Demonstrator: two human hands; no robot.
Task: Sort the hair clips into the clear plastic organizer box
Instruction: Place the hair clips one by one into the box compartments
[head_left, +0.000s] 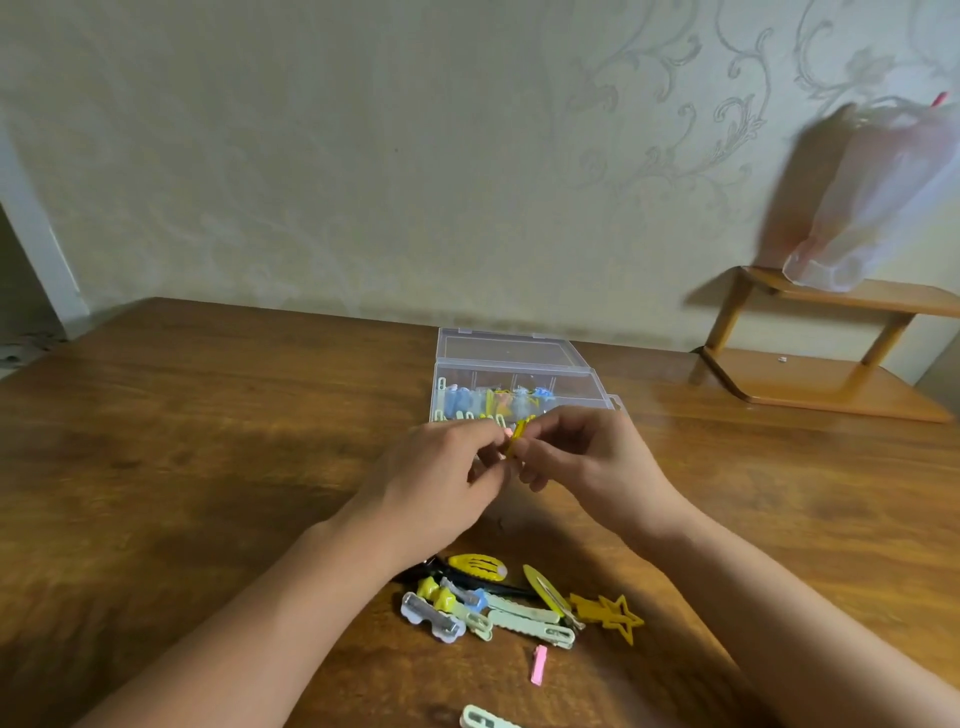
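My left hand (441, 478) and my right hand (587, 457) meet just in front of the clear plastic organizer box (582, 382), and both pinch a small yellow hair clip (518, 435) between their fingertips. The box lies open with its lid folded back; blue, yellow and pale green clips sit in its compartments. A loose pile of hair clips (498, 605) lies on the table near me, between my forearms: yellow, mint green, a lilac one, a yellow star clip (615, 616). A small pink clip (539, 665) and a mint clip (485, 719) lie apart, closer to me.
The wooden table (208, 441) reaches back to a patterned wall. A small wooden two-tier shelf (831, 364) stands at the back right, with a translucent plastic bag (872, 208) hanging above it.
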